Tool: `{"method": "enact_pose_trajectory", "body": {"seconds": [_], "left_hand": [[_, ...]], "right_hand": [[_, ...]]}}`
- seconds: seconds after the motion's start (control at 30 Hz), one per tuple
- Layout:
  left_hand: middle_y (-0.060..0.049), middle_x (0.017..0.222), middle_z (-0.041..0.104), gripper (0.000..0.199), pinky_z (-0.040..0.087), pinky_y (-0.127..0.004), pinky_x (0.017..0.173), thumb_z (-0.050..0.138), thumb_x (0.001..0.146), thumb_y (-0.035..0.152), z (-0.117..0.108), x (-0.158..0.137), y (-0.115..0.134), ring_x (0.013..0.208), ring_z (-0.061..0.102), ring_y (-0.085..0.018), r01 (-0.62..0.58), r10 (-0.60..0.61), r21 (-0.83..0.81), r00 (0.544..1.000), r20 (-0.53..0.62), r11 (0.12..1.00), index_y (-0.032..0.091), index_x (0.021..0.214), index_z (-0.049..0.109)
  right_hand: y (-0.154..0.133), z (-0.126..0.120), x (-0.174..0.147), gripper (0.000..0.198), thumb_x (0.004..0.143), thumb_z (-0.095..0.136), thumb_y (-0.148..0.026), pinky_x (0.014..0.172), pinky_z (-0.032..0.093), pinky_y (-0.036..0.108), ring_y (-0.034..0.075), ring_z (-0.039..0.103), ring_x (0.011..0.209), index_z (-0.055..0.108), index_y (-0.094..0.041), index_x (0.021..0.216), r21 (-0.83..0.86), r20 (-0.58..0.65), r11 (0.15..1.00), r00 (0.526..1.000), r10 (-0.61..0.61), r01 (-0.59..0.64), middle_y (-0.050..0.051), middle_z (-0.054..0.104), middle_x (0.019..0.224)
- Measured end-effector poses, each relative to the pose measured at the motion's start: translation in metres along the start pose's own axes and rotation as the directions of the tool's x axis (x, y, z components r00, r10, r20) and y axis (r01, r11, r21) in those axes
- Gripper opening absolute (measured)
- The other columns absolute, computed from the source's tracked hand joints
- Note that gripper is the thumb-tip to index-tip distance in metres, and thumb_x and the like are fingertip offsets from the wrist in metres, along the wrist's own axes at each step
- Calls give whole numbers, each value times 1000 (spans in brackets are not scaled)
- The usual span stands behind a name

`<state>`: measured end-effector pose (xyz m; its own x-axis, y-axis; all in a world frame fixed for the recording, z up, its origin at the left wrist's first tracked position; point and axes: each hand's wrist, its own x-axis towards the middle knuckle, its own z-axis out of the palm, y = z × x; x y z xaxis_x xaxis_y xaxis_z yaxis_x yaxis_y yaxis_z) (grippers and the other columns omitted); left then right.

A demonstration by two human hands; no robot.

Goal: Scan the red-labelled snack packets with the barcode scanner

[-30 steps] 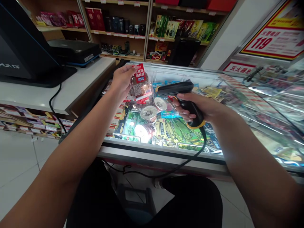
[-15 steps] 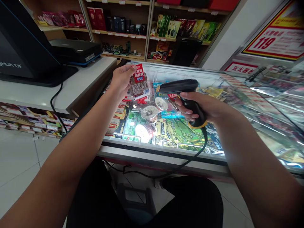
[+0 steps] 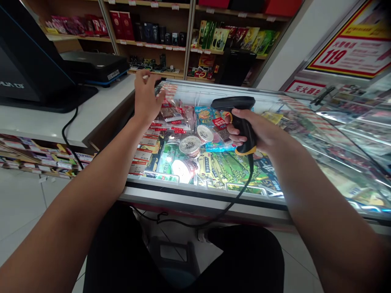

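My right hand point(image 3: 249, 130) is wrapped round the handle of a black barcode scanner point(image 3: 233, 102) with a yellow ring at its base. Its head points left over the goods, and a cable point(image 3: 244, 185) hangs from the handle. At the back left corner of a chest freezer point(image 3: 210, 195), my left hand point(image 3: 147, 97) has its thumb and fingers apart, with no packet in them. Below and right of it lie red and clear meat packets point(image 3: 172, 114). Two round-lidded tubs point(image 3: 190, 145) and green packets point(image 3: 240, 165) sit nearer the front.
A white counter point(image 3: 106, 103) on the left carries a dark screen point(image 3: 30, 57) and a flat black device point(image 3: 94, 65). Stocked shelves point(image 3: 155, 44) stand behind. A grey stool point(image 3: 171, 260) is below me, and a loose cable point(image 3: 183, 225) runs under the freezer edge.
My left hand has let go of the red-topped meat packet and moved up and left. Similar packets lie in the pile below. The scanner has shifted slightly left and up in my right hand.
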<state>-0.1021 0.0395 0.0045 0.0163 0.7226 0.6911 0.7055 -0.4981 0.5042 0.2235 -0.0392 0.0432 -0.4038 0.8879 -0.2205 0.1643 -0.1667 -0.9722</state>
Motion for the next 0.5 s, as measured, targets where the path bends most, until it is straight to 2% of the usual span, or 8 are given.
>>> {"method": "enact_pose_trajectory", "body": {"seconds": [0.07, 0.1, 0.17, 0.23, 0.3, 0.4, 0.47, 0.5], "left_hand": [[-8, 144, 46, 45, 22, -48, 122, 65, 88, 57, 4, -7, 11, 141, 30, -36, 9, -22, 82, 985, 169, 997, 22, 116, 62], [-12, 142, 49, 48, 21, -54, 121, 69, 83, 58, 7, -10, 16, 141, 29, -42, 17, -50, 123, 960, 275, 992, 21, 114, 64], [-17, 139, 53, 58, 20, -64, 117, 74, 74, 62, 14, -15, 23, 141, 30, -49, -4, -89, 208, 895, 438, 978, 20, 114, 67], [-18, 139, 55, 65, 19, -69, 115, 76, 70, 63, 17, -17, 25, 141, 31, -52, -51, -97, 259, 844, 527, 965, 21, 118, 67], [-17, 138, 56, 62, 20, -68, 116, 76, 71, 56, 15, -15, 20, 141, 34, -51, -96, -77, 256, 803, 591, 962, 23, 122, 69], [-11, 138, 59, 59, 25, -58, 119, 74, 71, 43, 3, -5, 6, 138, 43, -41, -155, -21, 193, 725, 688, 969, 27, 128, 68], [-9, 136, 61, 61, 28, -53, 119, 75, 68, 38, -6, 0, 1, 134, 47, -37, -160, -19, 176, 686, 727, 971, 29, 128, 68], [-10, 134, 63, 61, 29, -53, 119, 76, 66, 36, -8, 1, 2, 134, 47, -37, -155, -21, 175, 686, 727, 972, 29, 126, 69]], "right_hand": [[-1, -3, 1, 32, 87, 62, -53, 46, 40, 31, 12, 41, 49, 52, -23, 90, -61, -103, 998, 994, -24, 18, 1, 51, 68], [-1, -6, 1, 32, 86, 64, -52, 47, 42, 32, 13, 45, 50, 54, -23, 91, -119, -187, 993, 982, -33, 11, 3, 54, 70], [0, -12, 2, 34, 84, 67, -54, 47, 44, 34, 17, 52, 55, 59, -22, 94, -295, -375, 953, 926, -49, -69, 6, 59, 74], [3, -21, 4, 41, 83, 67, -60, 48, 43, 37, 21, 56, 58, 64, -20, 92, -482, -498, 853, 864, -80, -198, 10, 61, 75], [6, -28, 6, 49, 83, 64, -67, 52, 43, 38, 24, 57, 62, 66, -19, 90, -625, -520, 729, 845, -123, -278, 12, 62, 76], [9, -32, 9, 56, 83, 60, -73, 60, 45, 42, 28, 59, 70, 67, -18, 91, -727, -513, 581, 851, -108, -365, 15, 61, 79], [10, -31, 11, 56, 83, 59, -71, 64, 47, 44, 29, 60, 74, 67, -17, 92, -746, -510, 527, 858, -62, -406, 16, 60, 81], [10, -30, 12, 55, 83, 60, -70, 65, 47, 44, 30, 60, 75, 67, -16, 93, -746, -506, 524, 861, -47, -410, 16, 60, 82]]}}
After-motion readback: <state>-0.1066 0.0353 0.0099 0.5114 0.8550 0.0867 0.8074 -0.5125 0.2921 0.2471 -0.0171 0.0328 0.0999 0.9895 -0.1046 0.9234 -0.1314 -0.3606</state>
